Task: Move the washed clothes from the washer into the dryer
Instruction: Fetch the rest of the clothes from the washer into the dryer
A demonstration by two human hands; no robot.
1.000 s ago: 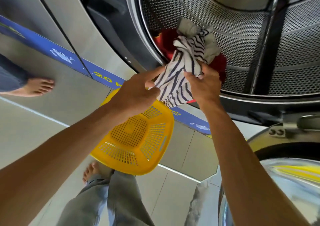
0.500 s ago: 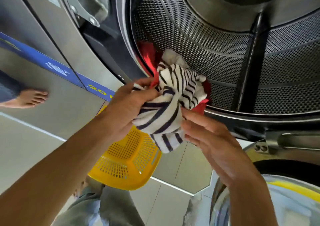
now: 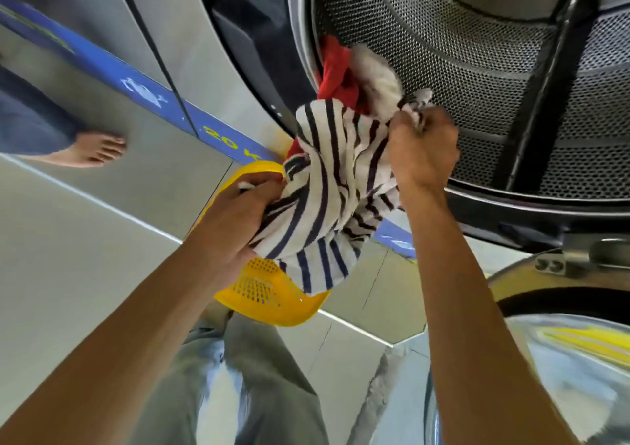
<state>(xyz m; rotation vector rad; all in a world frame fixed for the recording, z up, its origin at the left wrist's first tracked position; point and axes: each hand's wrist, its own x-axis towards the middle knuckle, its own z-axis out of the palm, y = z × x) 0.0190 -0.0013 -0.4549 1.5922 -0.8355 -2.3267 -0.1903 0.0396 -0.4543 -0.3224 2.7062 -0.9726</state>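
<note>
At the far left a bare foot (image 3: 90,148) stands on the floor, well clear of the work. Right of it, the left hand (image 3: 235,219) grips the lower folds of the striped garment (image 3: 327,199), fingers curled into the cloth, directly above the yellow basket (image 3: 272,294). The garment hangs over the drum's lip, half out of the machine. Further right, the right hand (image 3: 422,151) clamps its upper end just inside the perforated drum (image 3: 477,69). The hands are apart, each holding cloth. Behind the stripes, a red piece (image 3: 335,69) and a pale piece (image 3: 378,76) lie bunched against the drum's left wall and seem tangled with it. The step would go best by lifting the garment up over the lip rather than dragging it. The left hand should gather the hanging tail so nothing trails, and the red piece should be kept from slipping out to the floor.
</note>
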